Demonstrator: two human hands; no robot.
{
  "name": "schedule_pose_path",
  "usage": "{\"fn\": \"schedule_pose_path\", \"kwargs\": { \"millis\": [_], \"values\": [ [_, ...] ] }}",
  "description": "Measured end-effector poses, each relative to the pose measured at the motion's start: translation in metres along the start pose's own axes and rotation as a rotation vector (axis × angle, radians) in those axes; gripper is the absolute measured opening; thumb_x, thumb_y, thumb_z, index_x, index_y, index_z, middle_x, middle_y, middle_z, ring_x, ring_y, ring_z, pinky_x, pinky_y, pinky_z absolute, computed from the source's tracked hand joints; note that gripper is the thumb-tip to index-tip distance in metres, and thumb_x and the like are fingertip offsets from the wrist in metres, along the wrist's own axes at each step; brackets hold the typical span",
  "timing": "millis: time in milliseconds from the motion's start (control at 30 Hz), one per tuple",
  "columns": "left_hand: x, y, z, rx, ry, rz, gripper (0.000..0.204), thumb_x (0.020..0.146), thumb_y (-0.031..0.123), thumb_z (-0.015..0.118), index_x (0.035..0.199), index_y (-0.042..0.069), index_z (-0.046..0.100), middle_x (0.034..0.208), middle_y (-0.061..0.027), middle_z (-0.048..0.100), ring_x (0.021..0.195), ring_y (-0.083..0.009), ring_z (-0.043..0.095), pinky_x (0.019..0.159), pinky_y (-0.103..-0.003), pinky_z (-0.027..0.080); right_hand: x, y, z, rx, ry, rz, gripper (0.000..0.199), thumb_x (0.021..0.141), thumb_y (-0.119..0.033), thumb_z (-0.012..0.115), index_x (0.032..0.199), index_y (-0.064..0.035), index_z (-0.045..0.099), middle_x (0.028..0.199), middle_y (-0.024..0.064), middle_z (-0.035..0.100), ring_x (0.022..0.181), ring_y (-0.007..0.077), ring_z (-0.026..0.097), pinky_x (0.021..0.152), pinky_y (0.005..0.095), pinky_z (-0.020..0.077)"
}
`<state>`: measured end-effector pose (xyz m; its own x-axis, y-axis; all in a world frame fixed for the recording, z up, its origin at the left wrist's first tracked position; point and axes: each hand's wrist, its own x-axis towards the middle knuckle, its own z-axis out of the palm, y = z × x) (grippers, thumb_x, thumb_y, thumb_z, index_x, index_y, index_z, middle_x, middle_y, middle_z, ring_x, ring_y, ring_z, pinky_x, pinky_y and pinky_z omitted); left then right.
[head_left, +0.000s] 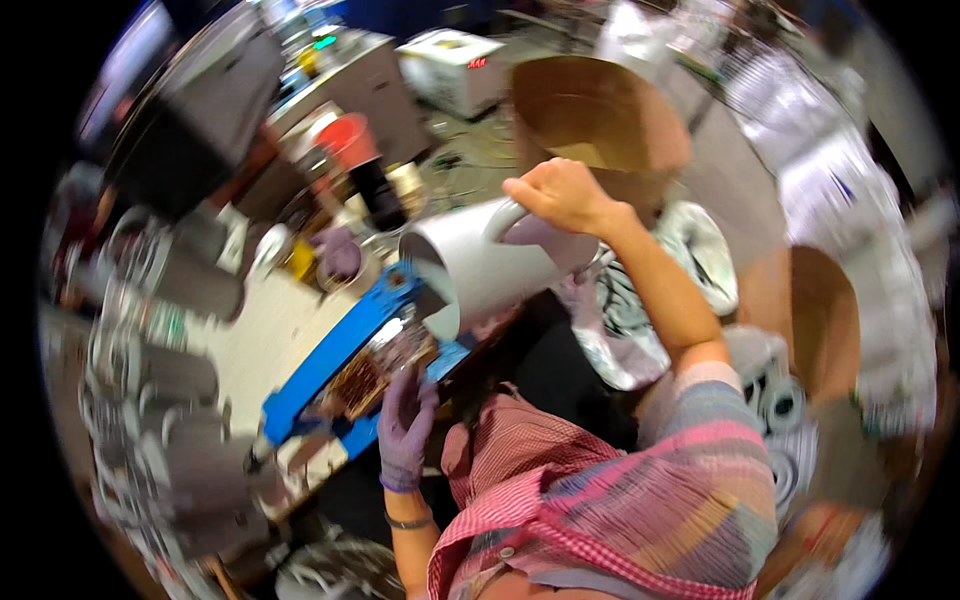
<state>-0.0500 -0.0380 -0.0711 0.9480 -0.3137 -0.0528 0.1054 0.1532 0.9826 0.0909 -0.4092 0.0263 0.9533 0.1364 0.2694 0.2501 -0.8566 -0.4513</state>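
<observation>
My bare right hand (565, 195) is closed round the handle of a large light-grey pitcher (500, 265). The pitcher is tipped on its side, its round mouth facing left over the end of a blue bench fixture (335, 350). My left hand (405, 430), in a purple knit glove, has its fingers apart beside the fixture's near side. Whether its fingertips touch anything is too blurred to tell. Between the fixture's blue sides lie a shiny clear piece (400, 345) and a brown bristly patch (355, 385).
The fixture sits on a pale workbench (265, 350). Stacked grey pitchers (170, 380) line the left. A red cup (345, 140) and small containers stand at the back of the bench. Large brown drums (600, 110) and white sacks (700, 250) crowd the right.
</observation>
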Motion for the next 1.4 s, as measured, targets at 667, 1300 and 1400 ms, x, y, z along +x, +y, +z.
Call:
{"fn": "schedule_pose_path", "kwargs": {
  "millis": [667, 1300, 1400],
  "values": [
    [-0.025, -0.141, 0.069, -0.462, -0.425, -0.724, 0.048, 0.104, 0.028, 0.048, 0.145, 0.004, 0.038, 0.138, -0.0089, 0.050, 0.123, -0.0192, 0.051, 0.107, -0.034, 0.041, -0.326, 0.068, -0.049, 0.139, 0.712, 0.666, 0.046, 0.086, -0.034, 0.070, 0.117, -0.0011, 0.060, 0.110, 0.0175, 0.063, 0.101, 0.0301, 0.062, 0.090, 0.0406, 0.0481],
    [-0.024, -0.082, -0.002, -0.145, 0.074, -0.367, 0.045, 0.103, 0.026, 0.050, 0.141, 0.004, 0.043, 0.133, -0.0085, 0.055, 0.119, -0.0187, 0.054, 0.103, -0.034, 0.044, -0.576, 0.104, -0.095, -0.708, 0.272, 1.241, 0.062, 0.065, -0.057, 0.079, 0.096, -0.0042, 0.070, 0.104, 0.0140, 0.064, 0.104, 0.0322, 0.058, 0.090, 0.0470, 0.0456],
    [-0.028, -0.080, -0.003, -0.159, 0.086, -0.353, 0.044, 0.102, 0.026, 0.050, 0.141, 0.004, 0.044, 0.133, -0.0084, 0.056, 0.118, -0.0186, 0.055, 0.103, -0.034, 0.045, -0.529, 0.131, -0.060, -0.809, 0.256, 1.121, 0.064, 0.065, -0.059, 0.079, 0.095, -0.0039, 0.069, 0.104, 0.0130, 0.063, 0.105, 0.0318, 0.057, 0.089, 0.0477, 0.0444]
  ]
}}
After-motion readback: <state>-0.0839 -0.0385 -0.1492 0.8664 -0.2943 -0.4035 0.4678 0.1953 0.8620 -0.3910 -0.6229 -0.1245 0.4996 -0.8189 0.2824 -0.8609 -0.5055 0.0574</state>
